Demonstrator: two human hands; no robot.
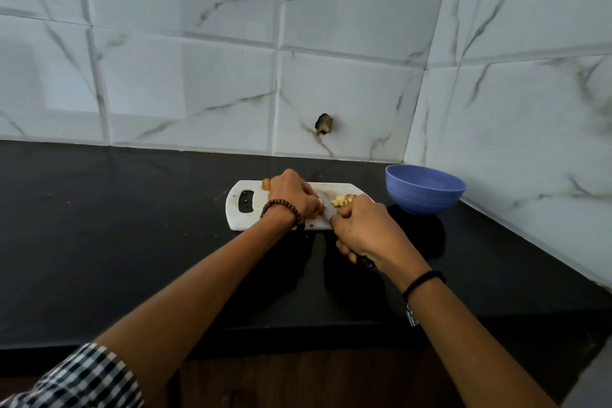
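A white cutting board [238, 219] lies on the black counter. My left hand [294, 195], a bead bracelet at its wrist, curls over an orange carrot whose end [266, 184] sticks out behind the hand. My right hand [364, 228] grips a knife by its dark handle [366, 262]; the blade is mostly hidden under the hand. A small heap of pale yellow cut pieces [341, 200] sits on the board just beyond my right hand.
A blue bowl [425, 189] stands to the right of the board, close to the tiled corner. The marble-tiled wall has a small hole [324, 124] behind the board. The black counter [116, 225] stretches left; its front edge is near me.
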